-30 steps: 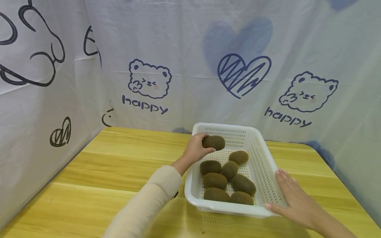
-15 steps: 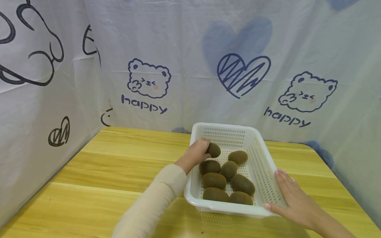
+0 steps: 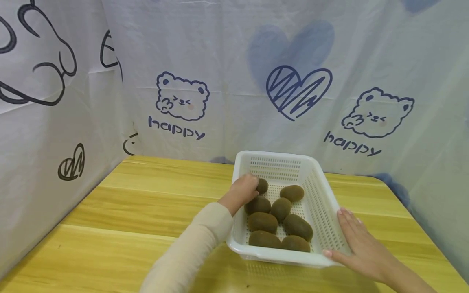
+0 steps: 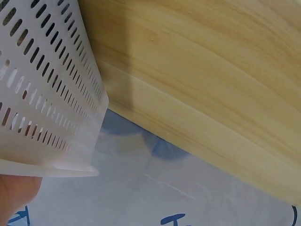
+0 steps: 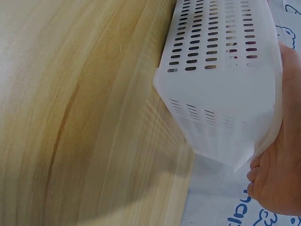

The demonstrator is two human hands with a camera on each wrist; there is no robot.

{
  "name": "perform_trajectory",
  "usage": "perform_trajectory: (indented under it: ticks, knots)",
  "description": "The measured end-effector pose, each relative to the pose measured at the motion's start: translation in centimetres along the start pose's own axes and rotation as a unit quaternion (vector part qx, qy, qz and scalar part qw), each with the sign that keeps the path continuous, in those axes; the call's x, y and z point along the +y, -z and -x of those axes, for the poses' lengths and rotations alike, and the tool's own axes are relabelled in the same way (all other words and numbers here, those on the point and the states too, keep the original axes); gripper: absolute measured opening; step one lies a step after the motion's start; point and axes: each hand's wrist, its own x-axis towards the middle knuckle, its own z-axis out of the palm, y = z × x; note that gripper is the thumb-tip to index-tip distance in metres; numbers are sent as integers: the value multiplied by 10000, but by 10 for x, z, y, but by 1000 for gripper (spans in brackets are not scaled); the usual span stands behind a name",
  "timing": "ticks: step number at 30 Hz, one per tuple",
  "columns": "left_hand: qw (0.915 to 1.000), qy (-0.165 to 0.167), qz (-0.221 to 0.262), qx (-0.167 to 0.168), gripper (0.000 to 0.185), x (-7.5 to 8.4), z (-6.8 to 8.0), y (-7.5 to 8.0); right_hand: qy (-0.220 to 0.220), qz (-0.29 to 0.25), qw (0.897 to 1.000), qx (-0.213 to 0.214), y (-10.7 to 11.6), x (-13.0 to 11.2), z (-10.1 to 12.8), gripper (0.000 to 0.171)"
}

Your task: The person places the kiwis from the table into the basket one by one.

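A white slotted plastic basket [image 3: 278, 155] stands on a yellow wooden table [image 3: 146, 211] and holds several brown kiwis [image 3: 280, 209]. My left hand [image 3: 246, 189], in a cream sleeve, reaches over the basket's left rim and grips one more kiwi [image 3: 262, 186] low at the back left, just above the others. My right hand [image 3: 353, 236] lies flat with straight fingers against the basket's right wall near its front corner. The right wrist view shows that hand [image 5: 282, 155] against the basket wall [image 5: 221, 70]. The left wrist view shows only the basket's outer wall [image 4: 42, 94].
White cloth printed with bears, hearts and the word happy [image 3: 176, 132] hangs close behind and on the left of the table. Bare wood [image 3: 121, 244] lies to the left of the basket and in front of it. The table's right edge [image 3: 432, 236] runs close to the basket.
My left hand has lowered the kiwi from above the basket's back left rim down into the basket among the others. The right hand has stayed on the basket.
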Motion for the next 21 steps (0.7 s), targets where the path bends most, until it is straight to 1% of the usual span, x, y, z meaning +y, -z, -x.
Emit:
perform_trajectory:
  ticks: [2,4,6,7,8,10,12,16,19,21]
  knots:
    - [9999,-89,34,84,17,-4,-2,-5,11,-15,10000,5,0,0,0,97]
    - [9989,-243,229,335,16,-6,1,-4,19,-39,10000,16,0,0,-1,97]
    - [9967,-384,458,551,17,-6,6,1,32,-33,10000,34,0,0,-1,98]
    - [9963,-330,622,496,18,0,15,13,34,-32,10000,41,-1,0,-1,98]
    - [9946,-388,761,598,21,0,18,15,31,-32,10000,47,-1,1,-1,98]
    - [9899,-510,1038,818,26,1,26,22,16,-40,10000,40,-1,2,0,98]
    - [9851,-621,1202,1065,32,1,31,26,-1,-63,10000,22,-1,2,0,98]
    - [9696,-893,1509,1706,32,-5,41,29,-38,-119,9999,-31,0,3,0,99]
    - [9598,-940,1643,2075,33,-13,49,29,-44,-113,9999,-74,1,3,-1,99]
    - [9566,-894,1692,2197,35,-17,56,31,-35,-74,9999,-107,2,4,-1,99]
